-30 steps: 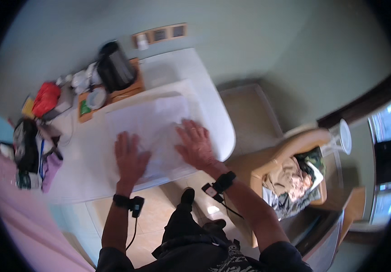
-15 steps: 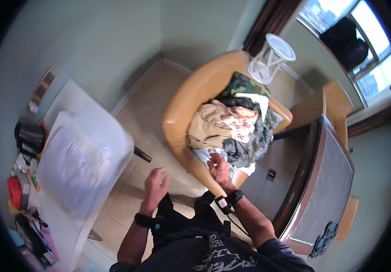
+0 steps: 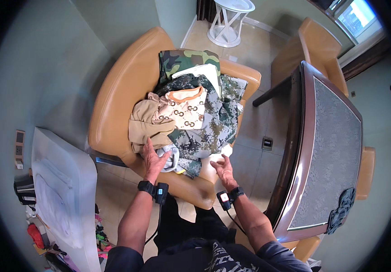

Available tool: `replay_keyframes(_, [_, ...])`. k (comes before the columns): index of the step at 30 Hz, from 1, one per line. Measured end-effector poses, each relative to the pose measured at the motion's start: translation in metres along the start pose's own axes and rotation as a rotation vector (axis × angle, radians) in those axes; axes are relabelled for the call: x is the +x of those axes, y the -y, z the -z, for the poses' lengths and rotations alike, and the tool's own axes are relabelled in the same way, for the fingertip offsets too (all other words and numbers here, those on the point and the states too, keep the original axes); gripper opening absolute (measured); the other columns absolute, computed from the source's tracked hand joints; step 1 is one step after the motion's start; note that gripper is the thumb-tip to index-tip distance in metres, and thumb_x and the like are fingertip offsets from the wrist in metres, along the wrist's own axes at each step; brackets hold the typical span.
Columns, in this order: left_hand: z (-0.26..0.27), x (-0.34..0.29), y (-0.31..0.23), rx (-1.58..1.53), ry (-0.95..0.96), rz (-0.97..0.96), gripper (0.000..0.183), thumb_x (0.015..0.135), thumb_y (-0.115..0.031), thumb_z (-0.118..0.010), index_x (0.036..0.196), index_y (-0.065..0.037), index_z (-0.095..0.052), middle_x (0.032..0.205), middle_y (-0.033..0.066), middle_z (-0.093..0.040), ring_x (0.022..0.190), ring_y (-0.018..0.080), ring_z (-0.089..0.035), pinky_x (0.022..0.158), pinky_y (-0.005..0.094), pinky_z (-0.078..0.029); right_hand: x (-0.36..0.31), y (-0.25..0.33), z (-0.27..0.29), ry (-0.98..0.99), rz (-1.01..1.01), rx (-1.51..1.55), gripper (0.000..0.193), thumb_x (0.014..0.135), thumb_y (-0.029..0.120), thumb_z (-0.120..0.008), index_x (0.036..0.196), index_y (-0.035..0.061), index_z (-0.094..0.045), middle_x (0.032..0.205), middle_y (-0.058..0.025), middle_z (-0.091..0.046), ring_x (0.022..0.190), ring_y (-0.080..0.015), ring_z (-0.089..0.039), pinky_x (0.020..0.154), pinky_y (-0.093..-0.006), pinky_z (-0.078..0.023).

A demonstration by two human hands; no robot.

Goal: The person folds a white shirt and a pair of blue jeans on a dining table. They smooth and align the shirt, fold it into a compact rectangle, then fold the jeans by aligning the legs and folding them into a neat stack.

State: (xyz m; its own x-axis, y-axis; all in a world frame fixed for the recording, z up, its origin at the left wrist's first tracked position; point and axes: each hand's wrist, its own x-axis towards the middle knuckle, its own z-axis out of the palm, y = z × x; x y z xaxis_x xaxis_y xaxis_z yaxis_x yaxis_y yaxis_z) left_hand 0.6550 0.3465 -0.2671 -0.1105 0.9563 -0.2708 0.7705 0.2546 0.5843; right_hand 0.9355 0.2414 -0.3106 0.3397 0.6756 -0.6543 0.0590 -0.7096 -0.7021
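A pile of clothes lies on the seat of a tan leather armchair (image 3: 109, 113) in front of me. In it are a khaki garment (image 3: 148, 124), a cream shirt with a dark chain print and orange collar (image 3: 188, 111), a digital-camouflage garment (image 3: 209, 138), a green woodland-camouflage piece (image 3: 191, 58) and a grey-white garment (image 3: 172, 158). My left hand (image 3: 153, 159), fingers apart, is at the near edge beside the khaki and grey-white pieces; contact is unclear. My right hand (image 3: 223, 170) is open by a white cloth (image 3: 220, 154) at the near right corner.
A dark-framed table (image 3: 331, 131) with a grey top stands at the right, a dark cloth (image 3: 340, 211) on its corner. Another tan chair (image 3: 325, 43) and a white round stand (image 3: 226, 22) are behind. At the left is a white table (image 3: 89, 195) with a pale cushion-like item.
My view has turned and come closer to the armchair. My left hand has moved from above the floor to the clothes; my right hand has shifted to the pile's near right corner.
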Motion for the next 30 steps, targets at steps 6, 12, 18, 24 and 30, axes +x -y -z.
replay_keyframes(6, [0.013, -0.005, 0.001, 0.099, 0.025, 0.018, 0.12, 0.067, -0.033, -0.088, 0.157, -0.006, -0.013, 0.153, 0.0302, -0.027, 0.141, 0.0434, -0.031, 0.116, 0.0447, -0.031, 0.061, 0.071, -0.018, -0.108, 0.094, -0.211, 0.127, 0.061, 0.034, -0.093, 0.157, 0.0103, -0.013, 0.149, -0.0311, -0.032, 0.136, -0.0429, -0.038, 0.112, -0.0476, -0.037])
replay_keyframes(12, [0.01, 0.034, -0.016, 0.008, 0.085, 0.077, 0.127, 0.064, -0.038, -0.091, 0.158, -0.005, -0.011, 0.153, 0.0299, -0.029, 0.141, 0.0425, -0.031, 0.116, 0.0455, -0.031, 0.114, 0.033, -0.06, -0.072, 0.029, 0.105, 0.082, 0.064, 0.014, -0.087, 0.132, -0.0006, -0.045, 0.117, -0.0132, -0.064, 0.098, -0.0244, -0.064, 0.083, -0.036, -0.055])
replay_keyframes(18, [0.005, 0.048, -0.026, -0.008, 0.226, 0.258, 0.125, 0.065, -0.041, -0.089, 0.157, -0.002, -0.014, 0.155, 0.0279, -0.029, 0.142, 0.0409, -0.031, 0.117, 0.0434, -0.03, 0.093, 0.046, -0.065, 0.162, 0.054, 0.334, 0.026, 0.069, 0.005, -0.069, 0.093, -0.004, -0.068, 0.085, -0.0059, -0.07, 0.076, -0.017, -0.062, 0.072, -0.0301, -0.051])
replay_keyframes(24, [0.023, 0.062, -0.021, -0.782, 0.28, 0.48, 0.091, 0.086, -0.052, -0.07, 0.152, -0.003, -0.031, 0.148, 0.0154, -0.046, 0.128, 0.0292, -0.051, 0.102, 0.039, -0.044, -0.019, 0.127, -0.086, 0.458, 0.148, 0.259, 0.023, 0.078, 0.002, -0.071, 0.1, -0.0011, -0.069, 0.088, -0.0022, -0.07, 0.08, -0.0136, -0.06, 0.076, -0.0306, -0.05])
replay_keyframes(30, [0.024, 0.063, 0.007, -1.105, 0.429, 0.467, 0.041, 0.104, -0.029, -0.043, 0.132, -0.003, -0.058, 0.123, 0.0065, -0.064, 0.106, 0.0162, -0.062, 0.093, 0.03, -0.049, -0.039, 0.147, -0.113, 0.687, 0.116, 0.302, 0.029, 0.082, -0.007, -0.065, 0.111, -0.0007, -0.068, 0.097, 0.0018, -0.068, 0.087, -0.0091, -0.058, 0.08, -0.0272, -0.05])
